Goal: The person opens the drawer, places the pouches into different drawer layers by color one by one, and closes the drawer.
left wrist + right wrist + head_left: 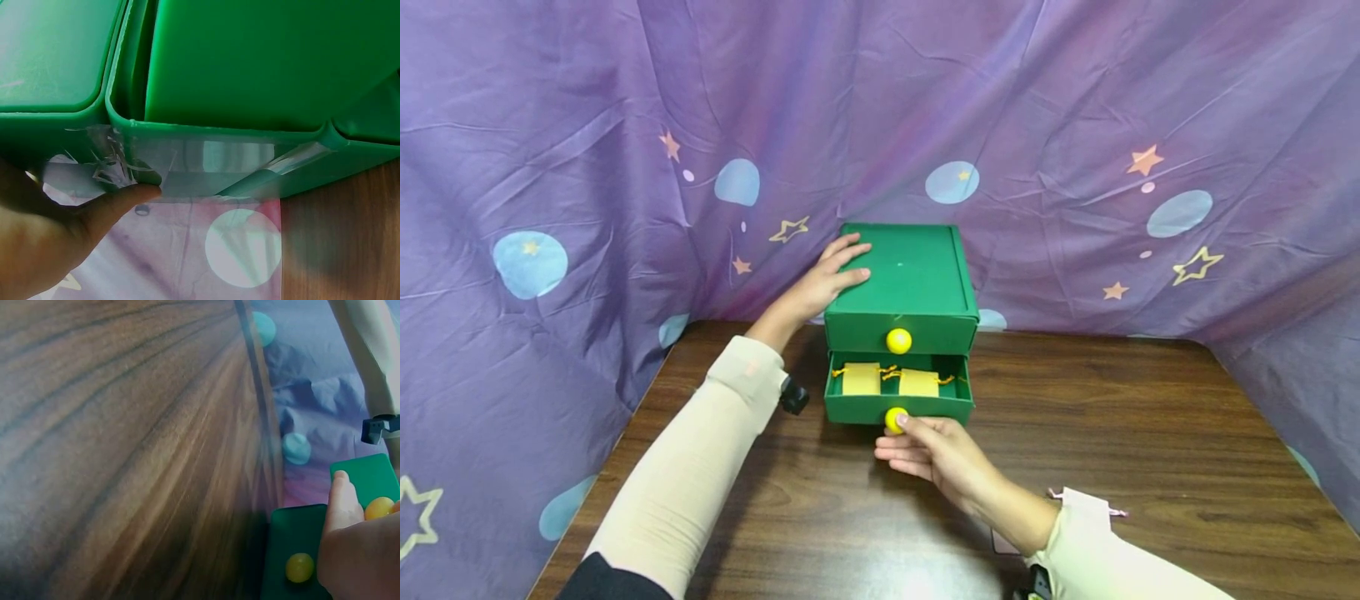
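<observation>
A green two-drawer box (910,267) stands on the table, its upper drawer (857,332) closed and its lower drawer (853,408) pulled out. Two yellow drawstring pouches (861,379) lie side by side in the lower drawer. With spread fingers, my left hand (829,282) rests on the box's top at the left edge; in the left wrist view its thumb (119,203) lies by a taped edge. My right hand (951,458) pinches the lower drawer's yellow knob (894,419), thumb on top and fingers underneath. The upper drawer's yellow knob (898,341) is untouched.
Beside the right sleeve, a pale pouch (1086,506) with pink drawstrings is partly seen. A flat pinkish item (1003,543) lies under the right forearm, mostly hidden. Behind the wooden table (1112,400) hangs a purple cloth (1037,108) with stars and ovals.
</observation>
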